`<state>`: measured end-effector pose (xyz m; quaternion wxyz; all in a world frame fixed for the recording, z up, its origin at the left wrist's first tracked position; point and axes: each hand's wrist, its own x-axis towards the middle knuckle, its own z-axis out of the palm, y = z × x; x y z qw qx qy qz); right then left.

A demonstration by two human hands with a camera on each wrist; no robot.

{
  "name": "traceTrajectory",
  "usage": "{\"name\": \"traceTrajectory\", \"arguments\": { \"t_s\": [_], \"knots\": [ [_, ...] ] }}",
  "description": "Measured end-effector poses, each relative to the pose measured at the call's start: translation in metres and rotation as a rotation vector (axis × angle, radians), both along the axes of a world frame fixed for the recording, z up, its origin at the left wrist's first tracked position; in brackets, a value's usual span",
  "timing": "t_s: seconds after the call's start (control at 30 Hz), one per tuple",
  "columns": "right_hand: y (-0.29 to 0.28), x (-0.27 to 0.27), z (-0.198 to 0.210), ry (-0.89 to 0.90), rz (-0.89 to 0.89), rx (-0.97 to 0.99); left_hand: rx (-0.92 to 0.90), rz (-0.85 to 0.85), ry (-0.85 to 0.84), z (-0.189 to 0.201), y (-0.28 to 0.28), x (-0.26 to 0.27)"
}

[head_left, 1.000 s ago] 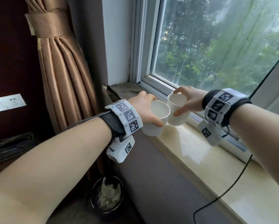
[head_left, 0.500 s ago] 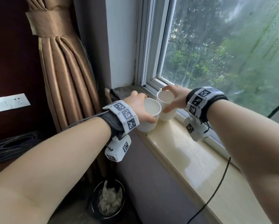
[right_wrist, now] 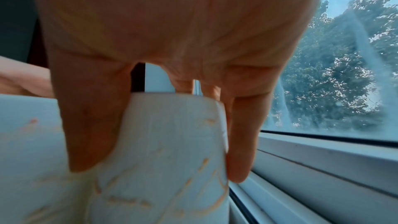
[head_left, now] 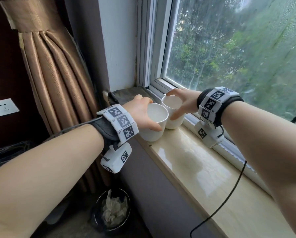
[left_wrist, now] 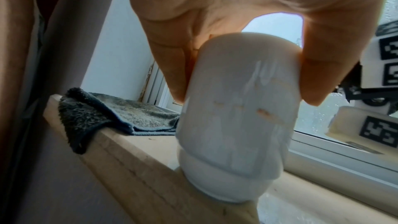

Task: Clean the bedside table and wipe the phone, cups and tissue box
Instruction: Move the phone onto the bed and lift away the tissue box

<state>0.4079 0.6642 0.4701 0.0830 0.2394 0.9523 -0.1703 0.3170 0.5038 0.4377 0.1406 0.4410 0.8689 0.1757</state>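
Two white cups stand side by side on the pale stone windowsill. My left hand grips the nearer cup from above by its rim, thumb on the near side. In the left wrist view this cup has its base on the sill's front edge, with faint gold marks on its wall. My right hand holds the farther cup the same way, close to the window frame. In the right wrist view the fingers wrap the cup. The cups touch.
A dark grey cloth lies folded at the sill's left end, partly over the edge. A tied brown curtain hangs at left. Below the sill a black bin holds crumpled tissues. A black cable trails over the sill.
Both hands have carried the cups leftward along the sill and lowered them; the cups now rest on the sill near the cloth. The head view has turned left.
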Motion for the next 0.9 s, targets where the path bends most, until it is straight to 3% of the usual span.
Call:
{"name": "traceTrajectory", "arguments": {
  "t_s": [0.27, 0.47, 0.9],
  "knots": [
    [-0.002, 0.024, 0.003, -0.083, -0.02, 0.052, 0.044, 0.066, -0.022, 0.0, 0.013, -0.01],
    [-0.009, 0.036, -0.002, -0.105, -0.077, 0.105, 0.038, 0.02, -0.082, 0.001, 0.034, -0.016],
    [-0.019, 0.041, -0.011, -0.079, -0.174, 0.125, 0.034, -0.138, -0.039, -0.005, 0.046, -0.025]
  ]
}}
